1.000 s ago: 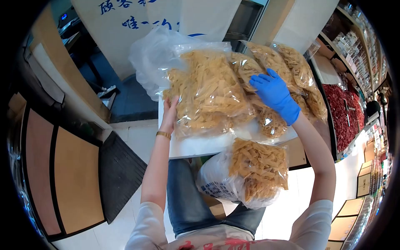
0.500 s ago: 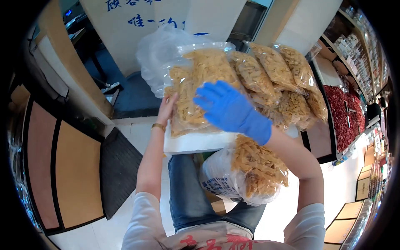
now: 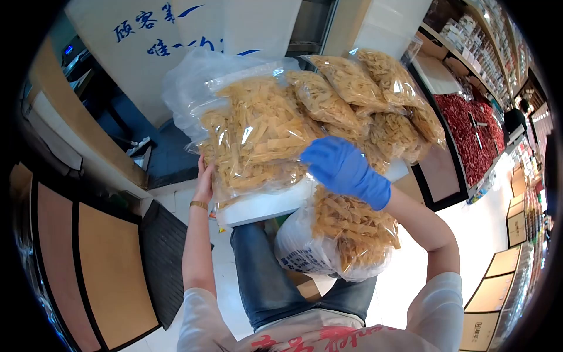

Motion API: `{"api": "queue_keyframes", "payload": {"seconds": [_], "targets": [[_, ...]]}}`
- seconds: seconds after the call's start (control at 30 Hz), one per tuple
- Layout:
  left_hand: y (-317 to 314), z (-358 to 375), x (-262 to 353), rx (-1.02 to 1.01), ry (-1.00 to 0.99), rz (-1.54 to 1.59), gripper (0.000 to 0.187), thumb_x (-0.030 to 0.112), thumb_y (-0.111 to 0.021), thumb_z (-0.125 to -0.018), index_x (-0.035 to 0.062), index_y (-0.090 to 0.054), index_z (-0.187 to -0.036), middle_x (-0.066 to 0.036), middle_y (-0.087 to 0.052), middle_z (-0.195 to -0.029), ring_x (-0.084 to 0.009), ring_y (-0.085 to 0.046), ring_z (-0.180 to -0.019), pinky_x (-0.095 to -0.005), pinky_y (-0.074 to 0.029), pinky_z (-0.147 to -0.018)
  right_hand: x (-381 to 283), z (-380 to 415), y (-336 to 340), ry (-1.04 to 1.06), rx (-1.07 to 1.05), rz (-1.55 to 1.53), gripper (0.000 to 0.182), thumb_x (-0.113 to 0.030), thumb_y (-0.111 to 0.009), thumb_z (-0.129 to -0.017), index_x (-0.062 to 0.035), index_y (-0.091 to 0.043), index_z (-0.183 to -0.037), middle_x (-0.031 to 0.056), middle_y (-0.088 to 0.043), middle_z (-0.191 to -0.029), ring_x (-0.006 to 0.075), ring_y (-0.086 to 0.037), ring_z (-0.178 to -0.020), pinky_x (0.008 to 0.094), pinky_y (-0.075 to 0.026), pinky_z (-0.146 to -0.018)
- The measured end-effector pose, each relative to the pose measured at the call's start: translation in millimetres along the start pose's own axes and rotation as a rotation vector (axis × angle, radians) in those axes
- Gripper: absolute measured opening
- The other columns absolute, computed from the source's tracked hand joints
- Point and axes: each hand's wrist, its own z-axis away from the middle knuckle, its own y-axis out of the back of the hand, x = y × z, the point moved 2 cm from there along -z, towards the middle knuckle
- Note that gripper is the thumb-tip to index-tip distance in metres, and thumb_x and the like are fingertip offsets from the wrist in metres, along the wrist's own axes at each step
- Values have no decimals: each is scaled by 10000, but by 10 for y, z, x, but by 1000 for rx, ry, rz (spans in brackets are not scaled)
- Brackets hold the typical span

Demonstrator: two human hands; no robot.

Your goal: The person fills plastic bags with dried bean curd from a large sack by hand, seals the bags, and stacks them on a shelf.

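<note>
A large clear bag of flat yellowish strips (image 3: 252, 129) lies on a white box (image 3: 264, 205). My left hand (image 3: 205, 182), bare, is at the bag's left edge, its fingers partly hidden by the plastic, so its grip is unclear. In a blue glove, my right hand (image 3: 346, 170) hovers at the bag's lower right, with fingers bent; what lies under them is hidden. Below that hand, an open sack of the same strips (image 3: 352, 229) stands between my legs.
Several filled clear bags (image 3: 346, 82) are piled at the right of the large bag. Crumpled translucent plastic (image 3: 187, 88) lies behind it. A bin of red dried goods (image 3: 469, 129) stands farther right, and a dark mat (image 3: 170, 258) lies on the left floor.
The view has shifted. My right hand has moved from over the middle of the large bag to its lower right, and its fingers have bent. My left hand remains at the left edge.
</note>
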Motion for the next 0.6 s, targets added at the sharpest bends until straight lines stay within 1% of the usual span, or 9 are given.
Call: {"api": "queue_keyframes", "payload": {"seconds": [0.2, 0.27, 0.3, 0.37, 0.4, 0.47, 0.5, 0.57, 0.6], "targets": [[-38, 21, 29, -13, 24, -7, 654, 133, -497, -903, 158, -141, -1452, -93, -338, -1404, -216, -396, -1237, -327, -353, -1002, 876, 649, -229, -815, -337, -274, 350, -293, -637, -811, -73, -595, -1079, 98, -651, -917, 295, -620, -852, 367, -497, -725], [-51, 0, 39, -11, 23, -14, 658, 128, -499, -895, 155, -146, -1450, -84, -323, -1415, -212, -379, -1249, -325, -340, -1011, 1050, 871, -547, -1404, 90, -1527, 319, -264, -621, -842, -58, -589, -1084, 100, -639, -879, 246, -613, -834, 341, -498, -727], [6, -64, -27, -17, 25, -15, 658, 128, -499, -895, 155, -146, -1450, -84, -323, -1415, -212, -379, -1249, -325, -340, -1011, 1249, 1009, -892, -1407, 97, -1526, 319, -264, -621, -842, -58, -589, -1084, 100, -639, -879, 246, -613, -834, 341, -498, -727], [142, -196, -172, -27, 13, -15, 661, 144, -510, -890, 152, -153, -1447, -77, -309, -1425, -209, -359, -1263, -322, -324, -1023, 1615, 1209, -1529, -931, 576, -2094, 243, -211, -585, -872, -49, -577, -1052, 83, -601, -852, 203, -581, -813, 323, -499, -734], [150, -207, -175, -31, 14, -17, 661, 144, -510, -890, 152, -153, -1447, -77, -309, -1425, -209, -359, -1263, -322, -324, -1023, 1453, 1067, -1443, -932, 582, -2093, 243, -211, -585, -872, -49, -577, -1052, 83, -601, -852, 203, -581, -813, 323, -499, -734], [159, -211, -191, -39, 23, 6, 659, 152, -514, -886, 146, -162, -1443, -76, -303, -1428, -207, -352, -1266, -318, -313, -1030, 1142, 795, -1319, -1170, 710, -997, 111, -154, -559, -876, -72, -576, -950, 66, -563, -805, 187, -548, -792, 311, -493, -734], [111, -181, -149, -42, 24, 4, 659, 152, -514, -886, 146, -162, -1443, -76, -303, -1428, -207, -352, -1266, -318, -313, -1030, 1201, 744, -1375, -1173, 713, -997, 111, -154, -559, -876, -72, -576, -950, 66, -563, -805, 187, -548, -792, 311, -493, -734], [17, -93, -44, -32, 30, -19, 653, 140, -503, -885, 155, -163, -1442, -75, -299, -1429, -213, -353, -1266, -319, -318, -1027, 1344, 708, -1625, -1434, 1416, -2071, 34, -107, -546, -867, -83, -556, -889, 59, -559, -785, 175, -550, -808, 281, -486, -712], [-30, -42, 1, -38, 29, -23, 653, 140, -503, -885, 155, -163, -1442, -75, -299, -1429, -213, -353, -1266, -319, -318, -1027, 1399, 775, -1772, -1431, 1425, -2071, 34, -107, -546, -867, -83, -556, -889, 59, -559, -785, 175, -550, -808, 281, -486, -712]]}}
